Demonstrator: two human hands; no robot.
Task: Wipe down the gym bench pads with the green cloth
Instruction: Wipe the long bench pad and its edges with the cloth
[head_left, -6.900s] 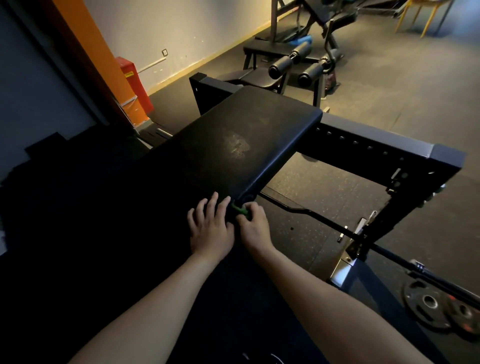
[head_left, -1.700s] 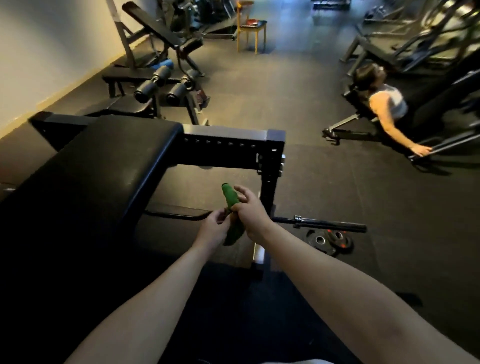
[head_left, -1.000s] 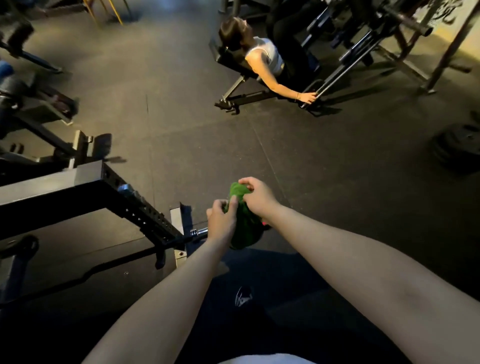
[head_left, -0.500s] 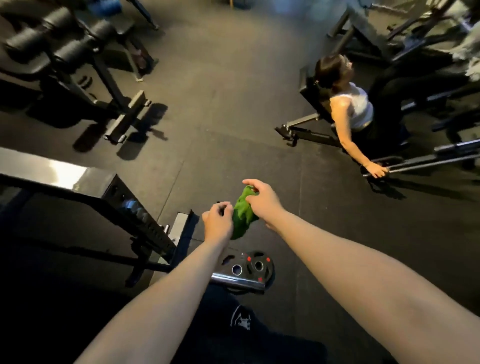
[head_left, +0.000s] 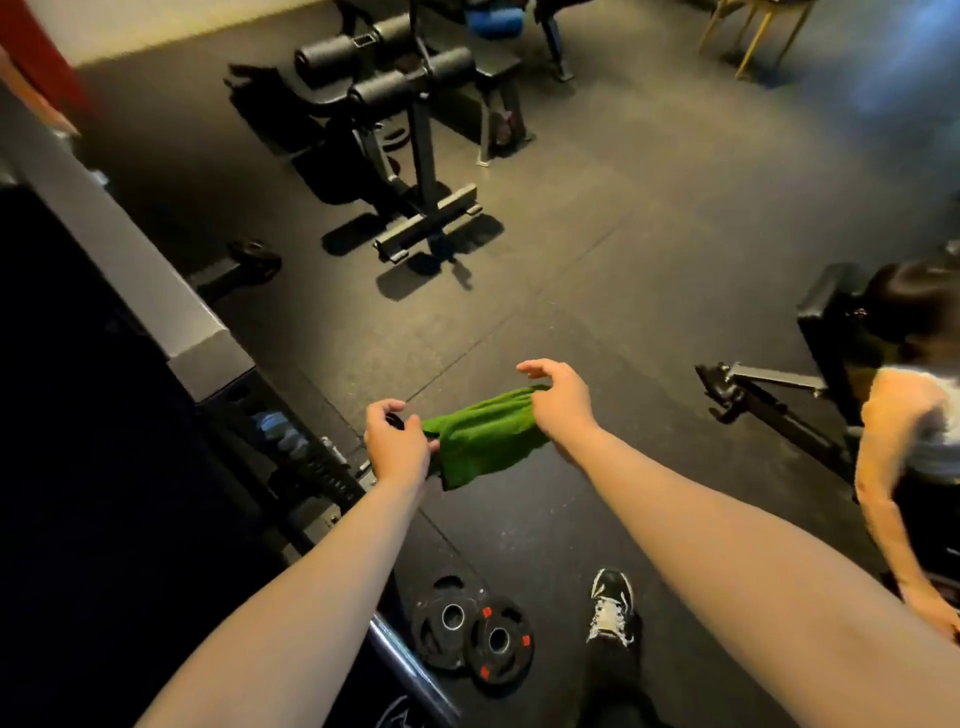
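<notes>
Nearest the camera, beside the person's dark trouser leg, a black and white shoe stands on the dark rubber floor, with two black weight plates lying flat just left of it at the end of a steel bar. Above the plates, the green cloth is stretched in the air between both hands, well off the floor. The left hand pinches the cloth's left end with curled fingers; the right hand holds its right end, thumb and forefinger extended above it. Left of the cloth runs a grey steel frame beam. Right of the cloth, another person leans over a machine. Beyond the cloth stands a black bench with roller pads.
</notes>
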